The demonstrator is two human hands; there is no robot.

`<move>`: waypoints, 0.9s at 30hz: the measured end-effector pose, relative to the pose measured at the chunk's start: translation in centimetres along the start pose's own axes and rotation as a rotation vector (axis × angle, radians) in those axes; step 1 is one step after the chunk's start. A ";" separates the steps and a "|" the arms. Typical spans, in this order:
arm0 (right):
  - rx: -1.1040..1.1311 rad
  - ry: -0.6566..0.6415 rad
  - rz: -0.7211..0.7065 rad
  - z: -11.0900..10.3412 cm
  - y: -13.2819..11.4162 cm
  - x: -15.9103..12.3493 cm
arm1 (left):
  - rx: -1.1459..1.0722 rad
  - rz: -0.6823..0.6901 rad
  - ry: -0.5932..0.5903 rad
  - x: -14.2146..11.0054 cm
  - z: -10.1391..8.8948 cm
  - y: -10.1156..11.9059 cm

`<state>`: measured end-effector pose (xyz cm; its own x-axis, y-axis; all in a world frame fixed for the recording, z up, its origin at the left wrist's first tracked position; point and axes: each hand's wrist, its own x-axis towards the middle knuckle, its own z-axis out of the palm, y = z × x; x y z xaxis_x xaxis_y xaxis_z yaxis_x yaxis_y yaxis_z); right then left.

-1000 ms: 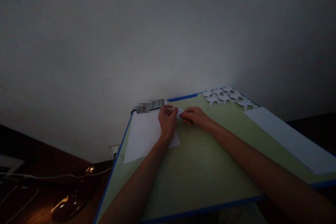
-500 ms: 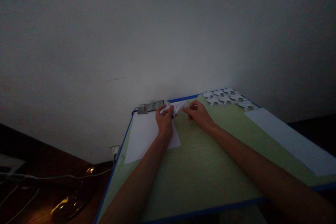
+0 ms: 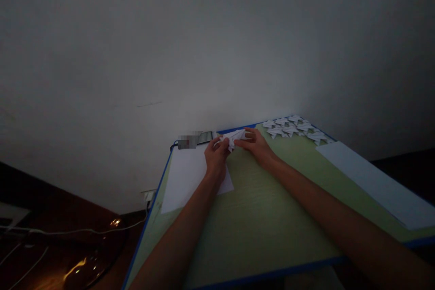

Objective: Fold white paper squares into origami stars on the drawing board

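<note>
A small folded white paper piece [image 3: 234, 136] is held between both hands near the far edge of the green table [image 3: 258, 217]. My left hand [image 3: 216, 156] pinches its left end, fingers closed on it. My right hand [image 3: 255, 144] grips its right end with curled fingers. Under my left hand lies a white paper sheet [image 3: 190, 176].
Several folded white paper pieces [image 3: 294, 127] lie in a cluster at the table's far right corner. A long white sheet [image 3: 374, 181] lies along the right side. A dark phone [image 3: 195, 139] rests at the far edge. Cables [image 3: 68, 230] run over the dark floor at left.
The folded paper has been lifted slightly and turned between the hands. My right hand let go for a moment, then closed on the paper's right end again.
</note>
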<state>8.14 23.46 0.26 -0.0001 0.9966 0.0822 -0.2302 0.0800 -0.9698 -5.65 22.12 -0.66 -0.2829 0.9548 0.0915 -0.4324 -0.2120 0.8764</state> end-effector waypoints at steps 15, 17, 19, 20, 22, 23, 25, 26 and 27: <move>0.010 -0.069 -0.035 -0.3 0.3 0.3 | 0.153 0.092 -0.085 0.1 0.1 -0.1; -0.003 -0.048 -0.017 -0.4 0.4 0.4 | 0.147 0.093 -0.083 0.1 0.0 -0.2; -0.009 -0.043 0.001 -0.4 0.6 0.5 | 0.148 0.095 -0.082 0.1 -0.1 -0.3; -0.008 -0.060 0.004 -0.5 0.8 0.6 | 0.150 0.098 -0.082 0.1 -0.1 -0.4; 0.001 -0.117 -0.002 -0.5 1.1 0.7 | 0.158 0.110 -0.074 0.2 -0.2 -0.5; 0.005 -0.151 -0.008 -0.5 1.2 0.7 | 0.165 0.115 -0.067 0.2 -0.2 -0.5; 0.005 -0.188 -0.018 -0.6 1.2 0.7 | 0.186 0.118 -0.053 0.2 -0.3 -0.5; -0.001 -0.186 -0.020 -0.5 1.1 0.7 | 0.196 0.117 -0.048 0.2 -0.3 -0.5; -0.008 -0.177 -0.023 -0.5 1.0 0.6 | 0.207 0.115 -0.048 0.1 -0.3 -0.4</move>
<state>8.39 24.14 -0.79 -0.1665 0.9757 0.1426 -0.2243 0.1034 -0.9690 -5.75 22.29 -1.15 -0.2767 0.9368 0.2142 -0.2139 -0.2774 0.9367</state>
